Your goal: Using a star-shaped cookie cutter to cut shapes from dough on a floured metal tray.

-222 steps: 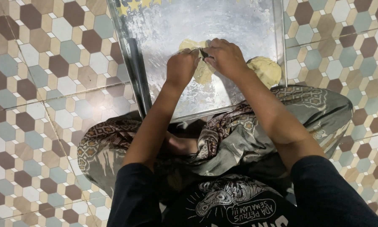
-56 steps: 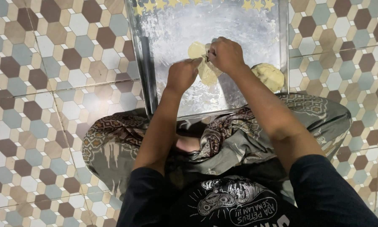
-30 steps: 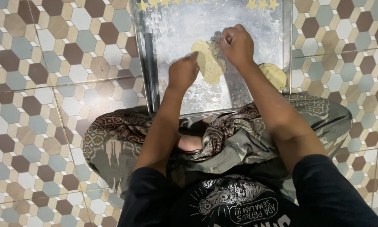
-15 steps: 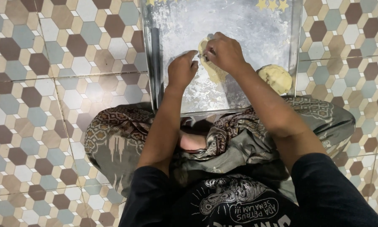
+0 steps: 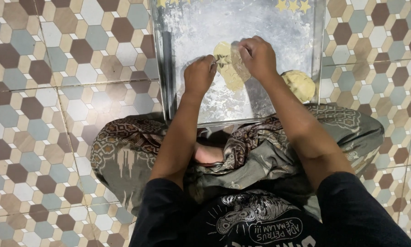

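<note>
Head view looks down first on a black printed shirt (image 5: 255, 219) and crossed legs in patterned grey-brown cloth (image 5: 260, 151), seated on a floor of hexagon tiles (image 5: 54, 114). Past the knees a floured metal tray (image 5: 205, 105) lies on the floor, its left rim raised. On the tray's near right corner sits a lump of pale dough (image 5: 299, 84), just beside the right forearm. Further in, the left hand (image 5: 199, 75) rests knuckles-up with its fingertips pressed at the left edge of a flattened sheet of dough (image 5: 230, 68), where a star-shaped cut shows; the fingers are bunched together. The right hand (image 5: 259, 57) is curled over the sheet's right edge, fingers closed; what it grips I cannot tell. At the tray's far edge lie small dough stars (image 5: 292, 5).
</note>
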